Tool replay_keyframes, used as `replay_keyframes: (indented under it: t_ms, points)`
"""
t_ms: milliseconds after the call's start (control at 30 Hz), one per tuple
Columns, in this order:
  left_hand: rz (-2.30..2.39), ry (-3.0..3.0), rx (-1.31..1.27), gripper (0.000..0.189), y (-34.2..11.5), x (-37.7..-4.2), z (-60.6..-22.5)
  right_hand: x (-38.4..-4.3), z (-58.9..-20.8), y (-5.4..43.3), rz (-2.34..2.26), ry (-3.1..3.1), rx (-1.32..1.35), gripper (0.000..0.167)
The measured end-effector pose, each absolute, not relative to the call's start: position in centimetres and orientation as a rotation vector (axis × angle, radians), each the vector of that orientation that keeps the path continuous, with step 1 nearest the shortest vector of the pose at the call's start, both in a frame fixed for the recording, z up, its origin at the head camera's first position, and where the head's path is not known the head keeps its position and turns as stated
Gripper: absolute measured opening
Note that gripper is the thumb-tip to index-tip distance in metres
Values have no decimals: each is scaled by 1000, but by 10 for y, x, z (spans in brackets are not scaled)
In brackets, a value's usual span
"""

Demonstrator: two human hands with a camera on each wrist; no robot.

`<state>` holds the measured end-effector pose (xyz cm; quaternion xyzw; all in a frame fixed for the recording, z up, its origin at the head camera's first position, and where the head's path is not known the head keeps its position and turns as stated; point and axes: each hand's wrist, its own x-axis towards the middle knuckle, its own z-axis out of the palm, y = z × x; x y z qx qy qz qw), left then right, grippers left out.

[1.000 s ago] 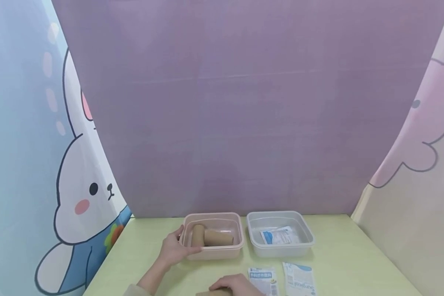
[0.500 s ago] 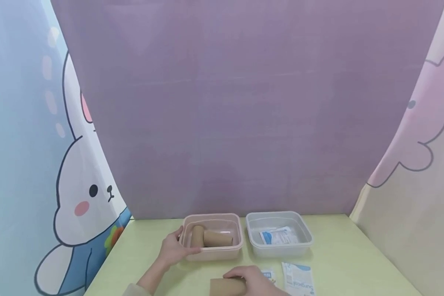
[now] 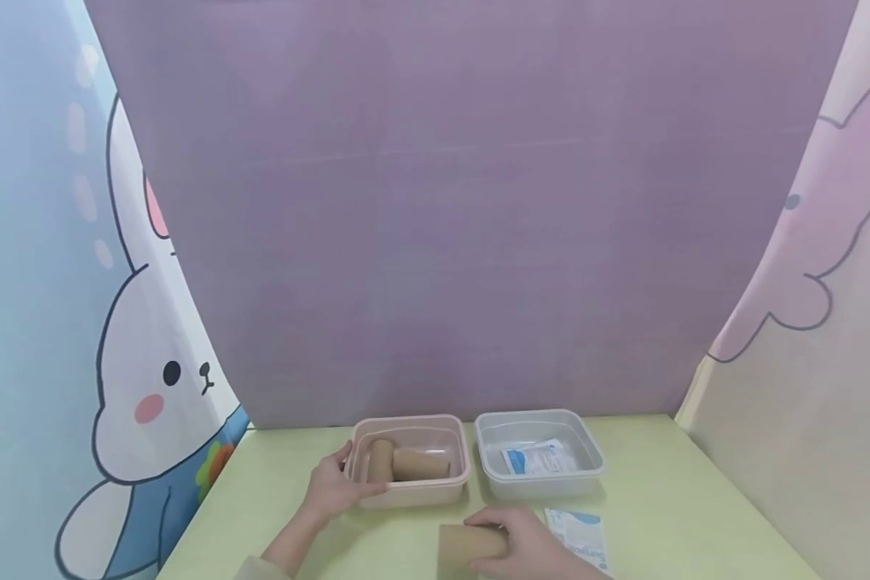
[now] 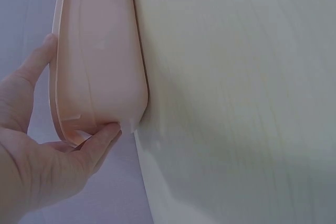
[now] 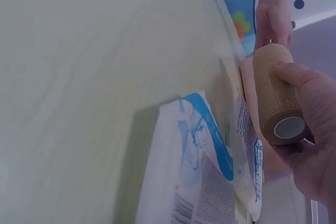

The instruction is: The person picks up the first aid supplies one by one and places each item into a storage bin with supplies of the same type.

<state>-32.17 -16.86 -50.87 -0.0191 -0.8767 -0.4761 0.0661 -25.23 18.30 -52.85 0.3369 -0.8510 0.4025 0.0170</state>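
Note:
In the head view my left hand (image 3: 331, 485) grips the left front corner of a pink plastic bin (image 3: 424, 495). The left wrist view shows the thumb at the rim and the fingers bent against the end wall. Inside the bin lie two tan bandage rolls (image 3: 420, 465), one lengthwise and one crosswise. My right hand (image 3: 528, 544) holds another tan bandage roll (image 3: 458, 546) in front of the bin, thumb on one side and fingers round the other. Its crinkled surface and pale core show on this roll (image 5: 277, 85) in the right wrist view.
A whitish plastic bin (image 3: 545, 486) right of the pink one contains a blue-and-white packet (image 3: 540, 457). A printed packet (image 3: 578, 533) lies on the pale green table (image 3: 660, 515). Another packet (image 5: 250, 156) shows in the right wrist view. A purple cloth (image 3: 435, 225) hangs behind the table.
My right hand has brought its bandage roll rightward and slightly up in the head view, now covering one packet on the table. The left hand keeps its grip on the pink bin.

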Motion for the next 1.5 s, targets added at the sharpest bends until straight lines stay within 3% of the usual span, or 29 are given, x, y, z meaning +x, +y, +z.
replay_keyframes:
  t_ms: [267,867,1500]
  points:
    - [-1421,-2642,-78,120,-172,-322,-513,-260,-512,180,1202,-2608,1058,50]
    - [-1407,-2641,-56,118,-172,-317,-509,-320,-467,154,1090,-2576,909,53]
    - [-1459,-2624,-56,120,-168,-312,-508,-363,-475,127,950,-2635,768,48]
